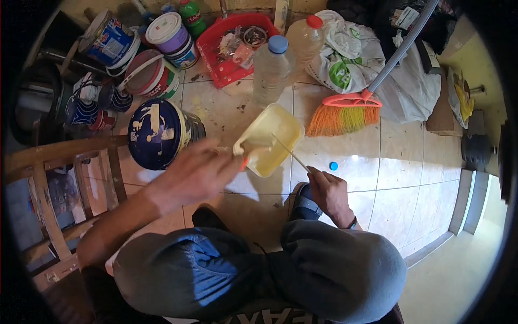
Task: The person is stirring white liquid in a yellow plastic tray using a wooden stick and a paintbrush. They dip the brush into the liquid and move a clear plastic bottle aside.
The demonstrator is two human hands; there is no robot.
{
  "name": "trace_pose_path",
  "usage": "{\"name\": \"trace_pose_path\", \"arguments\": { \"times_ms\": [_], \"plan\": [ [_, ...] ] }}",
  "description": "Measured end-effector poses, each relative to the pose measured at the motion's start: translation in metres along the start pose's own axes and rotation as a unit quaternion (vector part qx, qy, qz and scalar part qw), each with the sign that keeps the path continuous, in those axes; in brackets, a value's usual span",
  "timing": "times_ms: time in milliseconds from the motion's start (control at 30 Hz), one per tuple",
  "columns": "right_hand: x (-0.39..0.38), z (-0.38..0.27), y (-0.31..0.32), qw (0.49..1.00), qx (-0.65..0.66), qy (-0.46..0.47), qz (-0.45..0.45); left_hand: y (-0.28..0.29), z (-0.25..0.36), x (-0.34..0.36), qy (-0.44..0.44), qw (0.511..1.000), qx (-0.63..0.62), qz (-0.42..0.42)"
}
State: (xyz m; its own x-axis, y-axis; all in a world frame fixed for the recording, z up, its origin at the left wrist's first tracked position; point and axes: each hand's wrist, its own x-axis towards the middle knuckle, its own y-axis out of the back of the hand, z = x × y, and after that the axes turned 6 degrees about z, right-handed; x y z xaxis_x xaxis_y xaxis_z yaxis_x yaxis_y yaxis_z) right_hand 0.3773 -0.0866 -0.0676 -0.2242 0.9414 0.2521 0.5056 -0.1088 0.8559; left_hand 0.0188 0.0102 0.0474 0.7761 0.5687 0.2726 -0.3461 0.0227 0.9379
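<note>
My left hand [197, 173] is blurred, with its fingers closed on the near rim of a pale yellow rectangular plastic tray [272, 137], which I hold tilted above the beige tiled floor [377, 167], clear of it. My right hand [329, 191] is curled shut round a thin white stick [291, 154] whose far end reaches into the tray. Just beyond the tray stand a clear plastic bottle with a blue cap [271, 70] and a round paint tin with a dark blue, paint-smeared lid [159, 132] to its left. A small blue bottle cap [333, 166] lies on the floor beside my right hand. An orange broom [345, 113] rests farther off, near a red plastic dustpan [234, 46]. A worn wooden chair [48, 183] stands at my left.
</note>
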Motion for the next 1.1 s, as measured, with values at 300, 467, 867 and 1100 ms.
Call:
{"name": "trace_pose_path", "arguments": {
  "times_ms": [300, 467, 867, 1100],
  "plan": [
    [0.003, 0.005, -0.002, 1.0, -0.011, 0.014, -0.006, -0.073, 0.039, -0.064, -0.167, 0.953, 0.251, 0.03],
    [0.008, 0.006, -0.006, 1.0, -0.004, 0.009, -0.012, -0.1, 0.052, -0.078, -0.135, 0.947, 0.292, 0.011],
    [0.01, 0.001, -0.005, 1.0, -0.006, -0.004, -0.022, -0.092, 0.05, -0.082, 0.004, 0.991, 0.137, 0.004],
    [0.015, 0.0, -0.009, 1.0, -0.005, -0.005, -0.005, -0.104, 0.058, -0.144, 0.101, 0.988, -0.055, 0.099]
  ]
}}
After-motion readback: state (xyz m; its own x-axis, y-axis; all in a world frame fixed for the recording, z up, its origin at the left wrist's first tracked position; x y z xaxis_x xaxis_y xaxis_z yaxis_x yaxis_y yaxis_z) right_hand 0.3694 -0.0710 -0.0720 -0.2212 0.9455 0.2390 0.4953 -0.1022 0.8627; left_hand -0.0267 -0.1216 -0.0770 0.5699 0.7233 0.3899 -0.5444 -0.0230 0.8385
